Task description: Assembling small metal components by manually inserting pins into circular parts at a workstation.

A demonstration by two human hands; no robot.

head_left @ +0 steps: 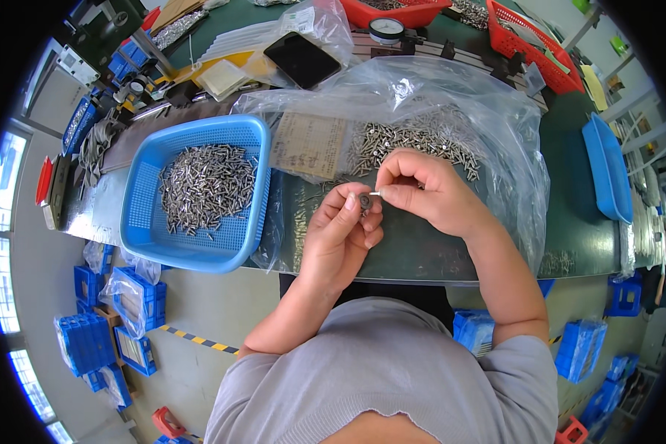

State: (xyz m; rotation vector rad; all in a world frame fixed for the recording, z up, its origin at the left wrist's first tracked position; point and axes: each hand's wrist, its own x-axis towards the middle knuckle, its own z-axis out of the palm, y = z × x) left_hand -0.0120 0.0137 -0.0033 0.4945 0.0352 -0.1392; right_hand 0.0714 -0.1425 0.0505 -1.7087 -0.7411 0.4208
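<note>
My left hand [340, 229] pinches a small dark round metal part [365, 200] between thumb and fingers, over the table's near edge. Right beside it, my right hand [429, 189] grips a small shiny metal pin [374, 194] by one end, its other end at the round part. Whether the pin sits inside the part is too small to tell. Just beyond my hands, a heap of small metal pins [414, 140] lies in a clear plastic bag [496, 118]. On the left, a blue plastic basket [257, 214] holds many similar pins [207, 185].
A brown written card [311, 144] lies by the bag. Farther back are a black phone [303, 59], a dial gauge [386, 29] and red baskets [533, 52]. A blue tray [607, 170] stands at the right edge of the green table [451, 259]. Blue crates [89, 340] stand on the floor.
</note>
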